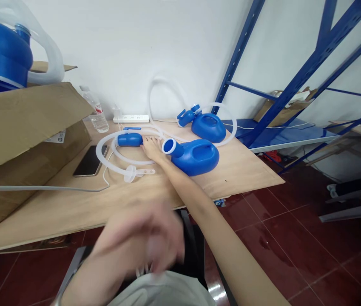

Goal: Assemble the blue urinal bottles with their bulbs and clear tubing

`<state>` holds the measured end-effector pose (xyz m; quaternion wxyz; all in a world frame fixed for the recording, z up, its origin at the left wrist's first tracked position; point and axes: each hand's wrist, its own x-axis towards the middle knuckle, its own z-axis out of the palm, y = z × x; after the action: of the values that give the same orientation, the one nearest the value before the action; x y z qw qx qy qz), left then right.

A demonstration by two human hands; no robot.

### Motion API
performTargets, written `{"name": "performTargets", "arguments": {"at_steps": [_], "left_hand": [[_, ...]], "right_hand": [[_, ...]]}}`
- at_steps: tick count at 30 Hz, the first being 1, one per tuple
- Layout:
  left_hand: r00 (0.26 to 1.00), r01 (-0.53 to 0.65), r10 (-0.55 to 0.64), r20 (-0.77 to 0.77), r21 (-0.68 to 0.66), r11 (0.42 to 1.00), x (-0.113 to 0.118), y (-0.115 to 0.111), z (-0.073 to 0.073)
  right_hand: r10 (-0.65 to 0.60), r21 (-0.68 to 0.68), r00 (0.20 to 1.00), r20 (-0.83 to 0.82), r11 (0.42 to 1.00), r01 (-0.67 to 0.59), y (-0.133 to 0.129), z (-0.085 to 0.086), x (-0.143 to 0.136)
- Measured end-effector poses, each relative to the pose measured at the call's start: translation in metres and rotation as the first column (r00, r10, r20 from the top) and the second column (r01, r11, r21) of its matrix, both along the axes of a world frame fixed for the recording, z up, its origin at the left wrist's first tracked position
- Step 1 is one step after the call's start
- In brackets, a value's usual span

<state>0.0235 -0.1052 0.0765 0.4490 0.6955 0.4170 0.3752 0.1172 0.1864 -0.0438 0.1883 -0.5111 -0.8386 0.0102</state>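
So the left hand point(159, 238) is basically a smear over the lap, way too blurred for me to tell whether its fingers are clenched, loose or holding something. The right hand point(152, 148) is easier: it's reaching across the pale wooden table point(247, 178), right at the end of a blue, rounded plastic cylinder point(129, 140). That cylinder lies on its side among loops of translucent, flexible plastic tubing point(102, 151). Fingers look extended, but I can't tell if they're actually gripping, since the hand hides that end. Just beside the wrist there's a blue plastic bottle with a pale-rimmed open mouth point(199, 158), and behind that a second blue handled bottle point(208, 127); its lower front is partly hidden. The black-screened phone point(87, 162) sits partly under the tubing. Far left, a brown cardboard box point(24, 131) gets chopped off by the view's edge, same with the big blue plastic container point(3, 55) above it.
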Motion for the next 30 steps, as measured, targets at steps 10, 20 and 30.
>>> {"name": "performTargets", "arguments": {"at_steps": [10, 20, 30], "left_hand": [[0.528, -0.269, 0.658, -0.536, 0.63, 0.729, 0.014, 0.186, -0.066], [0.323, -0.212, 0.674, -0.665, 0.643, 0.736, -0.016, 0.236, -0.091], [0.463, -0.162, 0.654, -0.598, 0.668, 0.726, -0.028, 0.241, -0.092]], "right_hand": [[-0.027, 0.043, 0.999, 0.036, 0.999, 0.026, -0.013, 0.012, 0.054], [0.114, 0.246, 0.99, 0.081, 0.96, -0.131, -0.025, 0.014, 0.072], [0.173, 0.253, 0.982, 0.082, 0.949, -0.188, -0.032, 0.017, 0.081]]}}
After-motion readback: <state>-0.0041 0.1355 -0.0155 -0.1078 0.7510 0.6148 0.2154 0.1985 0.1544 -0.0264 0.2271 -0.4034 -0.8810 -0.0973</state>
